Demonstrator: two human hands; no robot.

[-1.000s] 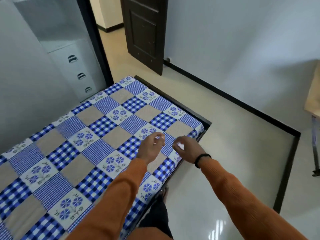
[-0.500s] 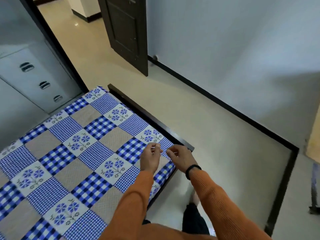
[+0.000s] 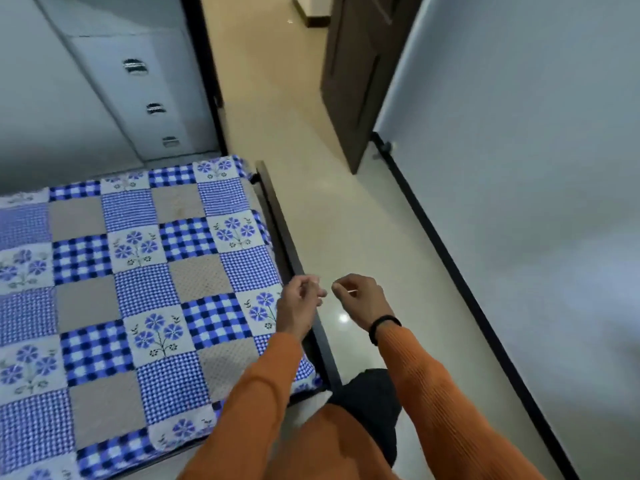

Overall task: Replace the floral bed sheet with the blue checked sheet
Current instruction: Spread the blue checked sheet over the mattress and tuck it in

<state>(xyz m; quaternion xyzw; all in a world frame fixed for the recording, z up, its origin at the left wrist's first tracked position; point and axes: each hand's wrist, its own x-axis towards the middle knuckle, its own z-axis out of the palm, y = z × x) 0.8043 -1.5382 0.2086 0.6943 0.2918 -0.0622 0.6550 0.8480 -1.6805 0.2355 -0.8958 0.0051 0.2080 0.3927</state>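
The blue checked sheet [image 3: 131, 282] lies spread flat over the bed at the left, covering it from the near edge to the far corner, as it did half a second ago, though the view has swung so that the bed's right edge now runs straight away from the person instead of slanting. The dark bed frame [image 3: 294, 258] shows as a bare rail along the sheet's right side. Both hands, which hovered over the sheet's corner squares earlier, have shifted right and now hang above the rail and the cream floor [image 3: 332, 216], no longer over the cloth. The left hand [image 3: 299, 304] is raised with its fingers loosely curled; whether it pinches anything cannot be told. The right hand [image 3: 360, 301] has curled fingers with something thin and pale at its fingertips, too small to identify, so its grasp cannot be told either. A black wristband [image 3: 382, 327] circles the right wrist, above the orange sleeves [image 3: 450, 403].

At the far left stands a grey cabinet [image 3: 114, 84] with three drawer handles, just beyond the bed. A dark door [image 3: 360, 74] stands open at the far centre, beside the pale wall [image 3: 519, 133] on the right, whose black skirting runs near to far along the floor
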